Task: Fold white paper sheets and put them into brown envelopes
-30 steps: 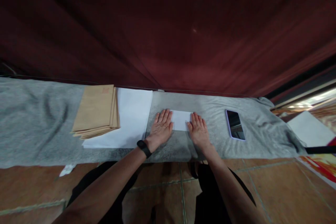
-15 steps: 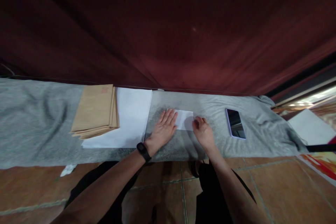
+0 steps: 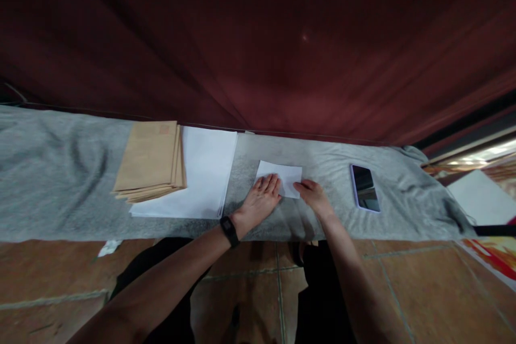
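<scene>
The left hand (image 3: 263, 199) lies flat with its fingers close together, pressing on the small white paper (image 3: 289, 176) at its eight o'clock corner. The right hand (image 3: 315, 197), fingers curled, touches its edge at four o'clock, thumb on top; whether it pinches the edge I cannot tell. The paper lies on the grey cloth (image 3: 328, 158), between the hands. At nine o'clock from it are large white sheets (image 3: 209, 172), partly under brown envelopes (image 3: 148, 153); at three o'clock, well apart, lies a phone (image 3: 365, 188).
</scene>
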Motion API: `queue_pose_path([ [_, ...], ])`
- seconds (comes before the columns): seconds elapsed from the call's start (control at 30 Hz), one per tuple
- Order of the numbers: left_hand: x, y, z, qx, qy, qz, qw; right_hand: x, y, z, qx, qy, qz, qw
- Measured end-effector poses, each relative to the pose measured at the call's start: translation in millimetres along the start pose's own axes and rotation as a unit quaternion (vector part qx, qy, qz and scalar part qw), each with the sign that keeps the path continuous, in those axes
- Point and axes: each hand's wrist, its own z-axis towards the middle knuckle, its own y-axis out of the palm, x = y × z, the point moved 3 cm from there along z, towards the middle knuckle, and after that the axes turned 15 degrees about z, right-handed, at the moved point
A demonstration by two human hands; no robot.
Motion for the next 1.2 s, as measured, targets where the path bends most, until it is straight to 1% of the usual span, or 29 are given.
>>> queue_pose_path([
  [0.07,0.7,-4.8,0.8,0.006,-0.006,-0.003,1.0,-6.8,2.9,-0.8,-0.007,-0.003,0.058,0.998],
  [0.17,-0.7,-15.5,2.4,0.019,-0.025,-0.013,0.999,-20.0,6.6,-4.3,-0.019,-0.027,0.159,0.987],
  [0.27,-6.3,-27.1,5.3,0.024,-0.053,-0.045,0.997,-31.2,8.8,-8.8,-0.022,-0.056,0.214,0.975],
  [0.37,-14.6,-36.9,10.1,0.054,-0.086,-0.113,0.988,-35.6,11.9,-10.9,-0.035,-0.046,0.292,0.955],
  [0.43,-22.8,-40.3,13.6,0.088,-0.139,-0.191,0.968,-34.1,13.8,-10.1,-0.037,-0.021,0.334,0.942],
  [0.47,-27.6,-40.4,14.9,0.104,-0.176,-0.243,0.948,-32.0,14.3,-9.2,-0.029,-0.006,0.342,0.939],
  [0.5,-32.6,-39.5,15.8,0.116,-0.217,-0.303,0.921,-29.3,14.7,-8.1,-0.018,0.01,0.34,0.94],
  [0.53,-37.2,-37.7,16.3,0.123,-0.256,-0.369,0.885,-26.2,15.2,-7.3,-0.005,0.025,0.333,0.942],
  [0.57,-41.1,-35.5,16.4,0.127,-0.29,-0.438,0.841,-23.1,16.0,-6.8,0.007,0.039,0.326,0.945],
  [0.63,-45.7,-31.8,16.0,0.133,-0.333,-0.57,0.74,-18.4,20.1,-7.2,0.007,0.06,0.319,0.946],
  [0.7,-46.5,-30.4,14.8,0.14,-0.35,-0.668,0.641,-16.6,26.9,-9.3,-0.017,0.071,0.332,0.941],
  [0.73,-45.7,-30.1,13.7,0.14,-0.357,-0.703,0.599,-16.7,30.5,-10.6,-0.03,0.073,0.343,0.936],
  [0.77,-44.3,-29.7,12.4,0.138,-0.367,-0.726,0.564,-17.3,33.8,-11.9,-0.041,0.075,0.355,0.931],
  [0.8,-42.5,-28.8,11.0,0.131,-0.379,-0.742,0.537,-18.1,36.4,-12.7,-0.048,0.073,0.366,0.926],
  [0.83,-40.4,-27.6,9.6,0.121,-0.387,-0.753,0.517,-19.1,37.9,-13.0,-0.048,0.068,0.374,0.924],
  [0.87,-38.5,-25.9,8.4,0.11,-0.393,-0.761,0.504,-19.9,38.1,-12.8,-0.042,0.06,0.376,0.924],
  [0.9,-37.1,-23.7,7.3,0.101,-0.396,-0.766,0.497,-20.2,37.4,-12.0,-0.031,0.053,0.373,0.926],
  [0.97,-37.6,-17.9,5.4,0.089,-0.398,-0.769,0.492,-19.4,33.9,-9.3,-0.012,0.046,0.353,0.935],
  [1.07,-47.7,-6.8,1.3,0.098,-0.426,-0.752,0.493,-15.8,26.8,-4.3,-0.008,0.043,0.292,0.955],
  [1.1,-52.7,-3.4,-0.4,0.104,-0.438,-0.738,0.502,-14.3,24.6,-2.7,-0.011,0.039,0.267,0.963],
  [1.13,-57.6,-0.5,-1.8,0.106,-0.445,-0.723,0.517,-12.9,22.5,-1.2,-0.014,0.034,0.243,0.969],
  [1.2,-65.5,4.0,-3.4,0.094,-0.438,-0.692,0.566,-9.3,19.2,1.9,-0.014,0.025,0.197,0.98],
])
